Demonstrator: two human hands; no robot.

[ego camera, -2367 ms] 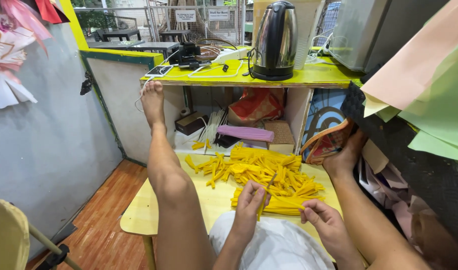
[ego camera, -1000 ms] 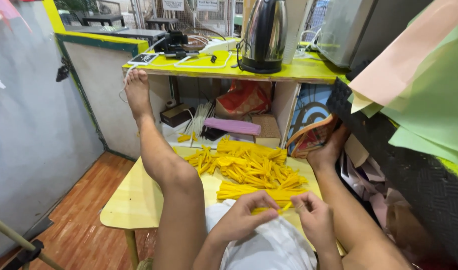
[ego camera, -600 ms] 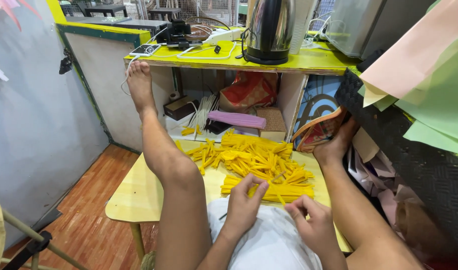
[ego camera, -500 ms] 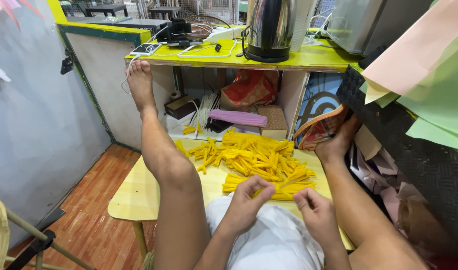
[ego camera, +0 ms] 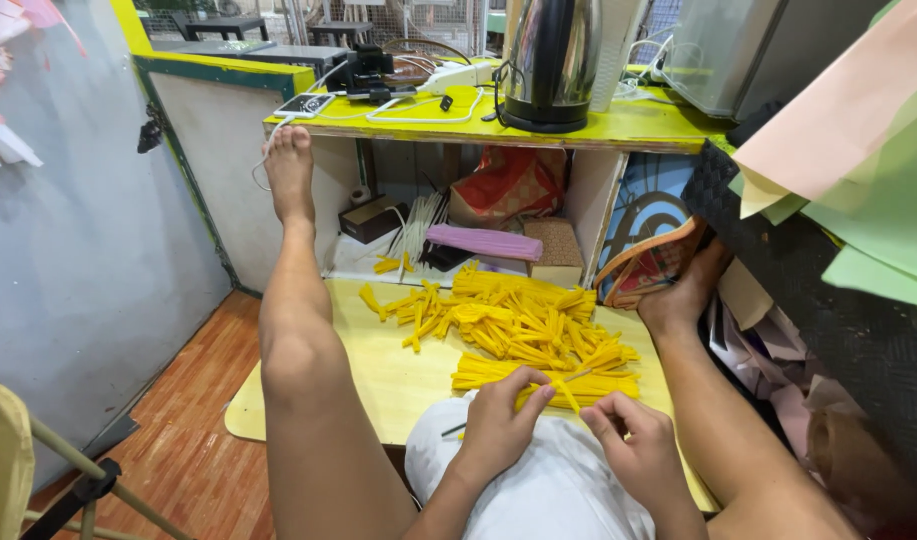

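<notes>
A heap of yellow folded paper strips (ego camera: 523, 325) covers the far and right part of a low yellow table (ego camera: 383, 370). My left hand (ego camera: 500, 425) rests at the table's near edge with its fingers closed on a yellow strip (ego camera: 563, 392) beside a neat stack of strips (ego camera: 548, 385). My right hand (ego camera: 633, 445) sits just right of it, fingertips pinching the same strip's other end. A thin stick (ego camera: 456, 430) pokes out under my left hand. My bare legs stretch out on both sides of the table.
A yellow shelf (ego camera: 498, 120) ahead carries a steel kettle (ego camera: 548, 60), cables and a phone (ego camera: 300, 104). Beneath it lie a purple bundle (ego camera: 483, 242), boxes and a red bag (ego camera: 508, 185). Green and pink paper sheets (ego camera: 858, 170) hang at right. A grey wall stands left.
My view has dipped and shifted slightly. Both hands have come together at the table's near edge and picked up a single yellow strip between them.
</notes>
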